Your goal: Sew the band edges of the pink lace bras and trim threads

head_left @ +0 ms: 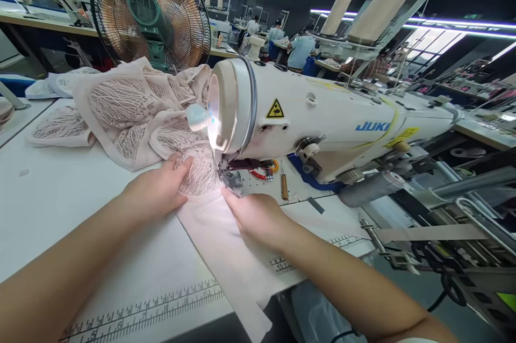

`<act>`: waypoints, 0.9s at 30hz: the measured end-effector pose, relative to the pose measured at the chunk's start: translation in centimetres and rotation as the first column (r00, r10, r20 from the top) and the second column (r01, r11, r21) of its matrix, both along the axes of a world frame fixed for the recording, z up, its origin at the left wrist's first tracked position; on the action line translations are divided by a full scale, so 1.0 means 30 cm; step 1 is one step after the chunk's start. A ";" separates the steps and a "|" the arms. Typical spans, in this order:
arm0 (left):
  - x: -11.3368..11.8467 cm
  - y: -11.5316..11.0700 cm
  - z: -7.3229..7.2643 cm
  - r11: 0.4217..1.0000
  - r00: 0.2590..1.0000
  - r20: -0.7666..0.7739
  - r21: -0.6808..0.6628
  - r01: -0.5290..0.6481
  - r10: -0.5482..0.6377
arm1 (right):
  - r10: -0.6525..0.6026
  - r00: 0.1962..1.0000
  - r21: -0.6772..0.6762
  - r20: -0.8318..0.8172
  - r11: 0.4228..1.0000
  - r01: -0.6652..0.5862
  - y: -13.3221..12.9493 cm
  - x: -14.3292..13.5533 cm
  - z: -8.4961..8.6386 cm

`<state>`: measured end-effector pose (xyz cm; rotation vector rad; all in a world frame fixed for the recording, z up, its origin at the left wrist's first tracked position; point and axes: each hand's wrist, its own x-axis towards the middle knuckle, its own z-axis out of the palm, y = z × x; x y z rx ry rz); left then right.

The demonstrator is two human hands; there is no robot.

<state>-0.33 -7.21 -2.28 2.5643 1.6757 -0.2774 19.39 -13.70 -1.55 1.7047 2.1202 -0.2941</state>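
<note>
1. fingers of the bare right hand touch the pale pink lace-and-cloth piece, at the silvery metal presser foot; whether they pinch, i cannot tell.
2. bare left hand, fingers spread, rests on its lace.
3. white, rounded sewing machine overhangs it.
4. pale pink lace garments lie heaped behind.
5. round, green wire-caged fan stands beyond.

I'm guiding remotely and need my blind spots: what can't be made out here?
All in the head view:
Most fingers of the right hand: hidden by the hand itself.
Underside of the pale fabric: covered by its upper face.
Needle tip at the presser foot: too small.
Fan: top cut by frame edge.
</note>
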 end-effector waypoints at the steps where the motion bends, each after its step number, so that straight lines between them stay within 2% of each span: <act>1: -0.002 0.006 -0.001 1.000 1.000 0.005 -0.002 -0.004 0.004 | 0.007 1.000 0.002 -0.002 1.000 -0.007 -0.002 0.001 -0.001; 8: -0.005 0.025 0.007 0.999 0.999 -0.002 0.023 -0.033 0.033 | 0.010 1.000 0.018 -0.027 1.000 -0.009 -0.008 0.012 -0.004; 18: -0.002 0.046 0.011 0.990 0.990 0.023 0.022 -0.140 0.139 | 0.039 0.999 0.013 -0.031 0.999 -0.039 -0.009 0.030 -0.021; 24: 0.015 0.046 0.010 0.981 0.986 0.014 0.093 -0.169 0.168 | 0.039 0.998 0.016 -0.041 0.999 -0.039 -0.007 0.028 -0.016; 27: 0.026 0.041 0.000 0.971 0.987 -0.008 0.180 -0.155 0.159 | 0.040 0.998 0.022 -0.044 0.999 -0.039 -0.005 0.032 -0.023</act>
